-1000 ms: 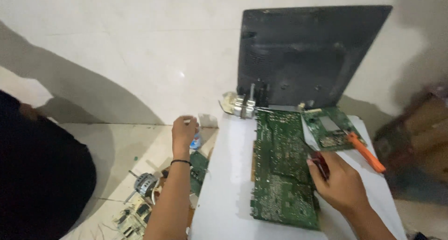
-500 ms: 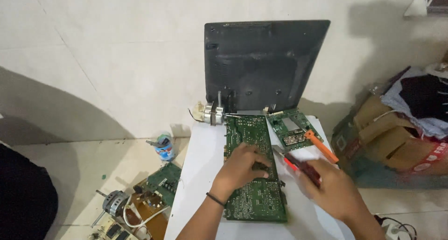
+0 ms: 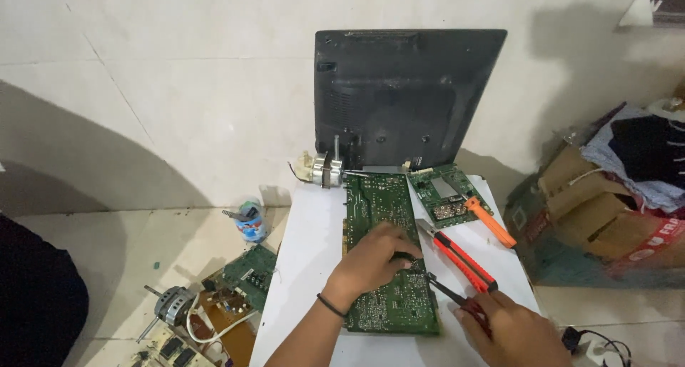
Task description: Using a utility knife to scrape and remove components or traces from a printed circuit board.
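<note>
Two hands work low in the view over a white worktop [image 3: 314, 245]. The right hand [image 3: 515, 333] is clamped around the red handles of a pair of pliers [image 3: 457, 300], whose dark tips touch the long green circuit board [image 3: 389, 256] near its right edge. The left hand [image 3: 374, 260], a dark band at its wrist, lies palm down on that board with fingers curled, pressing it flat; whether it grips anything is not clear. Just right of the board lies a red-handled cutter [image 3: 460, 256], and beyond it an orange-handled screwdriver [image 3: 491, 223] rests across a smaller green circuit board [image 3: 442, 195]. At the far edge a small metal motor [image 3: 325, 169] sits beside a black panel [image 3: 407, 96] leaning against the wall. On the floor to the left are a small blue can [image 3: 251, 223], another circuit board [image 3: 250, 267] and a second motor [image 3: 171, 306].
</note>
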